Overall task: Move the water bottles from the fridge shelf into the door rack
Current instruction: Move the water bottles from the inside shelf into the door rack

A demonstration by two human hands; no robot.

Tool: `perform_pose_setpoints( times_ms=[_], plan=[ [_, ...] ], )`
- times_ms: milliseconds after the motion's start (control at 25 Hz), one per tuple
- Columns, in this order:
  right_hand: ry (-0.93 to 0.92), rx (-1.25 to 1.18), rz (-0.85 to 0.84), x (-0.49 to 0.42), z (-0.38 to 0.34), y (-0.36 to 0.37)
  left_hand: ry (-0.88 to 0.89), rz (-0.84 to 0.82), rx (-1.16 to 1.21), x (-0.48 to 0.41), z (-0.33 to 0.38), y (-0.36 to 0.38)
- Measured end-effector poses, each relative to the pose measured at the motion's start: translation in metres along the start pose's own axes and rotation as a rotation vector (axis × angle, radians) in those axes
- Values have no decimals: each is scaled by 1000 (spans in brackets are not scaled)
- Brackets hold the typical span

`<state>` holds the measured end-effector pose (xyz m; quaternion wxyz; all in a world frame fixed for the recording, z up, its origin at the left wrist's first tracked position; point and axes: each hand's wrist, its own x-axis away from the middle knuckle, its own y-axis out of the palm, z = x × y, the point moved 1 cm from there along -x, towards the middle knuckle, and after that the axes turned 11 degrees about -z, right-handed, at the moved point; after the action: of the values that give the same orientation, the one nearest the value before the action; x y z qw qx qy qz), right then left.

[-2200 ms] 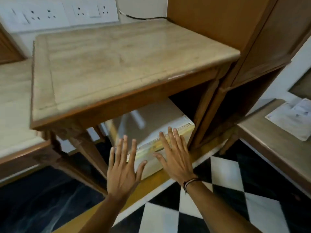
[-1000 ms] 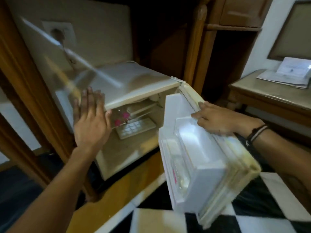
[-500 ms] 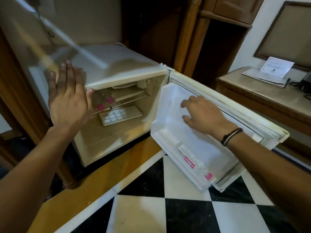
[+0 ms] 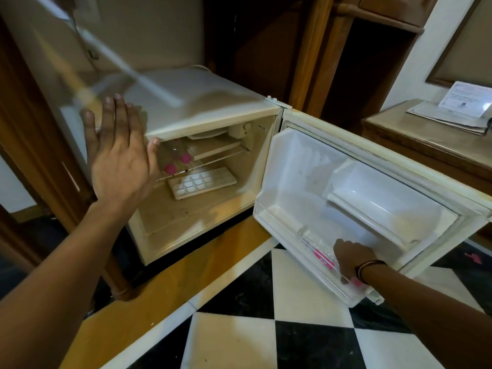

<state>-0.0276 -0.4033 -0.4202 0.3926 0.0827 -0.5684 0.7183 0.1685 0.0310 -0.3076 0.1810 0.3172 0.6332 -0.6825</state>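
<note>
The small white fridge (image 4: 202, 102) stands open under a wooden table. Two clear water bottles (image 4: 174, 158) with pink caps lie side by side on its wire shelf (image 4: 221, 157), caps toward me. A third clear bottle (image 4: 316, 249) with a pink label lies flat in the door's lower rack (image 4: 277, 222). My right hand (image 4: 348, 255) reaches into that rack and closes over this bottle near its pink cap. My left hand (image 4: 119, 161) is raised flat with fingers spread at the fridge's front left edge, thumb just beside the shelf bottles.
A white ice tray (image 4: 202, 182) lies on the fridge floor below the shelf. The door has an upper covered compartment (image 4: 378, 198). Wooden table legs flank the fridge. A low wooden side table with papers (image 4: 458, 107) stands at the right. The floor is black-and-white tile.
The fridge door has swung open wider. My right hand slid from the door's inner panel down into the lower rack onto the bottle. My left hand stays raised by the fridge's left edge.
</note>
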Motion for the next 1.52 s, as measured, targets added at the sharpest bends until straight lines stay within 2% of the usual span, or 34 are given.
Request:
perform_pose_setpoints(
  times_ms=[160,440,640,880,1000,1080,1120,1200,1320,1520],
  plan=[
    [-45,-83,180,-5,-12,-19,-23,37,-16,-1,3,4],
    [-209,-138,572,-4,-94,-133,-17,-3,15,0,2,3],
    [-247,-417,715,-28,-95,-172,54,-29,-3,1,-9,-5],
    [-260,-357,755,-40,-96,-170,56,-11,-38,0,-7,0],
    [-245,-212,956,-28,-112,-173,13,23,-36,-2,-5,6],
    [-425,-223,1095,-17,-141,-175,-16,56,-24,-3,0,10],
    [-551,-289,1091,-12,-162,-176,-25,78,-21,-3,2,11],
    [-711,-509,913,-9,-209,-178,-30,118,-32,-2,5,13],
    [-656,-736,685,-16,-283,-190,-19,131,-53,-2,3,15],
    [-614,-994,684,-17,-353,-219,13,119,-119,-1,-1,16]
  ],
)
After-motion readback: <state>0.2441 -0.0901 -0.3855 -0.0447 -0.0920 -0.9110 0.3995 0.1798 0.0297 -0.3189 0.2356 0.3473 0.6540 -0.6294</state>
